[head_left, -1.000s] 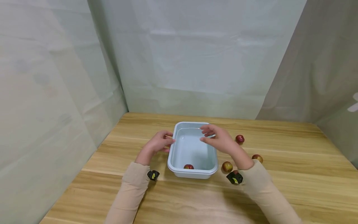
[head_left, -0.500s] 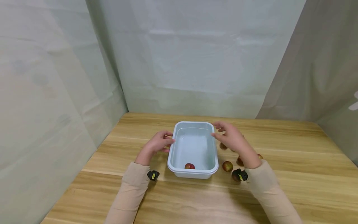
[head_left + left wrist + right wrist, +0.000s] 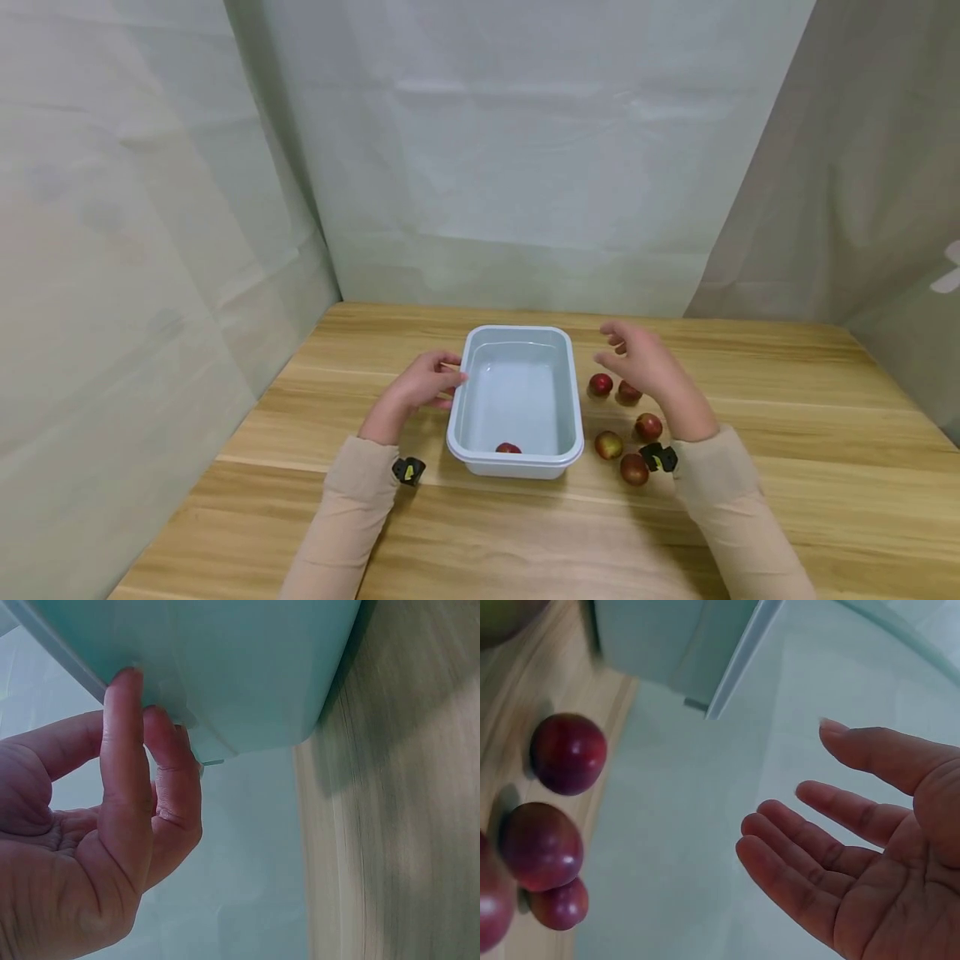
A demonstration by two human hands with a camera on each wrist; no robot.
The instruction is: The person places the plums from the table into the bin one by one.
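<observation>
- A pale blue rectangular plastic tub is seen on a light wooden table, mid-table, long side running away from the person.
- One small dark red round fruit is seen inside the tub, against its near wall.
- The left hand is placed at the tub's left rim, toward the far end; in the left wrist view the fingertips are pressed against the tub's outer wall just under the rim, fingers fairly straight and held together, nothing clasped.
- The right hand is held in the air to the right of the tub, off the rim, above the loose fruit; the fingers are spread and relaxed, palm empty, as shown in the right wrist view.
- Five more fruits are laid on the table right of the tub: a red fruit just beside the tub's right wall, a darker red fruit touching or nearly touching it, a reddish fruit nearer the person, a yellowish-red fruit near the tub's front right corner, and a red fruit closest to the person.
- The last is partly hidden by the black wrist camera on the right sleeve.
- Pale green cloth backdrop is hung behind and at both sides of the table.
</observation>
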